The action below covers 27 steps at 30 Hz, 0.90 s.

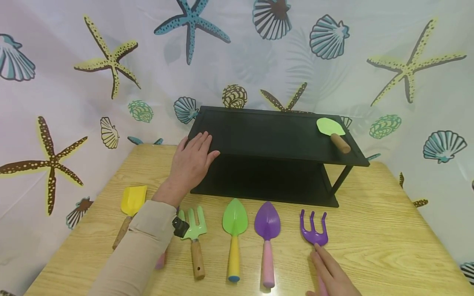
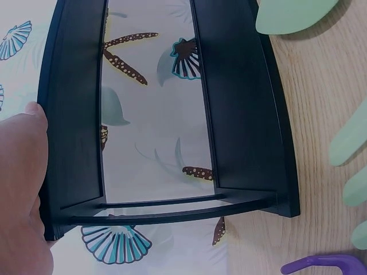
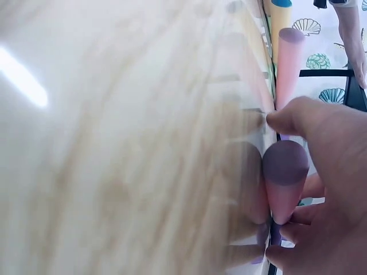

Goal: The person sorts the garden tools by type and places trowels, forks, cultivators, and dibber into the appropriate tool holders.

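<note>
On the light wooden table (image 1: 389,230) stands a black two-tier shelf rack (image 1: 274,135), and the person's left hand (image 1: 192,162) lies flat on the near left corner of its top tier, fingers straight and together, gripping nothing. At the right end of that top tier rests a pale green trowel with a wooden handle (image 1: 333,133). In front of the rack, small garden tools lie in a row with their heads toward it: a yellow scoop with a wooden handle (image 1: 129,207), partly covered by the beige sleeve (image 1: 137,255); a green fork with a wooden handle (image 1: 195,238); a green pointed trowel with a yellow handle (image 1: 234,238); a purple pointed trowel with a pink handle (image 1: 267,240); and, furthest right, a purple three-pronged rake with a pink handle (image 1: 314,230). The right hand (image 1: 331,273) is closed around the rake's handle, index finger stretched along it toward the head; the right wrist view shows the thumb and curled fingers pinching the pink handle while the rake lies on the table. A curtain printed with starfish and shells (image 1: 74,82) hangs behind.
</note>
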Motion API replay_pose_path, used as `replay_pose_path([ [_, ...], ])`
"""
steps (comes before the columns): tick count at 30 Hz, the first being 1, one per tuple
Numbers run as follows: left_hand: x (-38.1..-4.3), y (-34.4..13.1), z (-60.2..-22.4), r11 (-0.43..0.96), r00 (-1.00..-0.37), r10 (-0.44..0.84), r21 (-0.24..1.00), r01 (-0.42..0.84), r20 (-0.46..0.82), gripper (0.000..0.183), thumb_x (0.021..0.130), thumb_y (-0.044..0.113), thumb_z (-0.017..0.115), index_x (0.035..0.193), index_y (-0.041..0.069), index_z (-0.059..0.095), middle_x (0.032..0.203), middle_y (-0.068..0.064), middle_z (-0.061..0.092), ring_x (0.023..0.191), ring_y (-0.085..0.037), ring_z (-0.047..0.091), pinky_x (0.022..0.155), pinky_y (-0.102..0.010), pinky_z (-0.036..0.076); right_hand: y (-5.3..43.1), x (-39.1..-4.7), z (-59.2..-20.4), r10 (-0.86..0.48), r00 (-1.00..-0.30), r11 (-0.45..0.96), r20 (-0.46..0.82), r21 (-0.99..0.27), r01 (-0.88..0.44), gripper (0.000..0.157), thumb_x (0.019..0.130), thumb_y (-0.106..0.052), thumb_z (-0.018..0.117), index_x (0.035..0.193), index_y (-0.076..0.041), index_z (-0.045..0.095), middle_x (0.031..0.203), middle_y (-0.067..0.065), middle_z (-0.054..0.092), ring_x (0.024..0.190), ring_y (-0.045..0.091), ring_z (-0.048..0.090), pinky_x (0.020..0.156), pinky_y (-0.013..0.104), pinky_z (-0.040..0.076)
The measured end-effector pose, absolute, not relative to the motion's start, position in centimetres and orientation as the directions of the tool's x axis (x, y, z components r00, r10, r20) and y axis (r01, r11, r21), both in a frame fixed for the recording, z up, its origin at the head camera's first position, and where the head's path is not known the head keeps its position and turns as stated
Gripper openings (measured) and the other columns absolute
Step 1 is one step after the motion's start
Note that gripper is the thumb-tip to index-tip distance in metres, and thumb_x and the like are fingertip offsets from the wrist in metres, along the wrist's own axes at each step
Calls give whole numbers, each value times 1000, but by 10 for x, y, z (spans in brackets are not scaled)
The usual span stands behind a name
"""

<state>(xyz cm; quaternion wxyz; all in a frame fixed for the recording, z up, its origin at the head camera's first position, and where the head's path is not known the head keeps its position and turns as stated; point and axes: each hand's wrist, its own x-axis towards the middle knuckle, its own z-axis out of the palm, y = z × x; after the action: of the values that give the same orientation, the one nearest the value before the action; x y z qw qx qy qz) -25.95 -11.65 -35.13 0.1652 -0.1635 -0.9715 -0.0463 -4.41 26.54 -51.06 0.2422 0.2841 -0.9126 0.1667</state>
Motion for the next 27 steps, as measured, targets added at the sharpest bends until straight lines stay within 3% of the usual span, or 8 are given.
replay_pose_path([
  [3, -260, -117, -351, 943, -893, 302, 34, 331, 333, 64, 106, 49, 32, 155, 8, 32, 162, -9, 33, 151, -24, 28, 125, -50, 15, 264, -44, -514, -446, -710, 784, 545, -143, -603, 84, 83, -51, 73, 126, 18, 55, 140, 34, 48, 151, 2, 10, 118, 6, 9],
  [8, -260, -117, -352, 944, -896, 302, 33, 330, 325, 65, 106, 50, 30, 156, 9, 30, 162, -8, 31, 152, -24, 27, 126, -50, 14, 261, -46, -517, -453, -687, 776, 569, -128, -618, 71, 89, -38, 66, 125, 22, 53, 139, 38, 47, 151, 10, 14, 118, 9, 11],
  [13, -261, -116, -352, 945, -897, 302, 27, 327, 323, 66, 106, 51, 30, 156, 9, 30, 162, -8, 31, 152, -24, 27, 126, -50, 14, 261, -49, -521, -475, -644, 759, 600, -92, -645, 65, 103, -34, 38, 124, 27, 49, 136, 44, 44, 152, 12, 11, 118, 10, 10],
  [14, -261, -116, -352, 945, -897, 301, 24, 326, 322, 66, 106, 51, 30, 156, 9, 30, 162, -8, 31, 152, -24, 27, 126, -50, 14, 260, -49, -522, -478, -640, 762, 602, -77, -642, 70, 105, -37, 27, 124, 27, 49, 135, 45, 43, 153, 12, 9, 119, 10, 9],
  [16, -261, -116, -352, 945, -898, 302, 21, 325, 321, 66, 106, 51, 30, 156, 9, 30, 162, -8, 31, 152, -24, 27, 126, -50, 14, 260, -49, -523, -468, -656, 780, 592, -72, -621, 70, 104, -36, 24, 124, 26, 50, 136, 44, 43, 153, 10, 6, 118, 8, 8],
  [20, -261, -116, -352, 946, -899, 301, 20, 323, 319, 66, 106, 51, 30, 156, 9, 30, 163, -8, 31, 152, -24, 26, 126, -50, 14, 261, -52, -528, -482, -614, 766, 625, -41, -642, 70, 106, -33, 19, 120, 28, 51, 133, 46, 44, 154, 16, 8, 121, 12, 8],
  [27, -260, -116, -352, 945, -894, 301, 23, 327, 331, 65, 106, 50, 31, 156, 8, 31, 162, -9, 32, 152, -24, 27, 125, -50, 16, 261, -52, -531, -494, -609, 756, 620, -40, -653, 75, 107, -41, 28, 127, 30, 43, 137, 47, 38, 156, 20, 5, 123, 16, 4],
])
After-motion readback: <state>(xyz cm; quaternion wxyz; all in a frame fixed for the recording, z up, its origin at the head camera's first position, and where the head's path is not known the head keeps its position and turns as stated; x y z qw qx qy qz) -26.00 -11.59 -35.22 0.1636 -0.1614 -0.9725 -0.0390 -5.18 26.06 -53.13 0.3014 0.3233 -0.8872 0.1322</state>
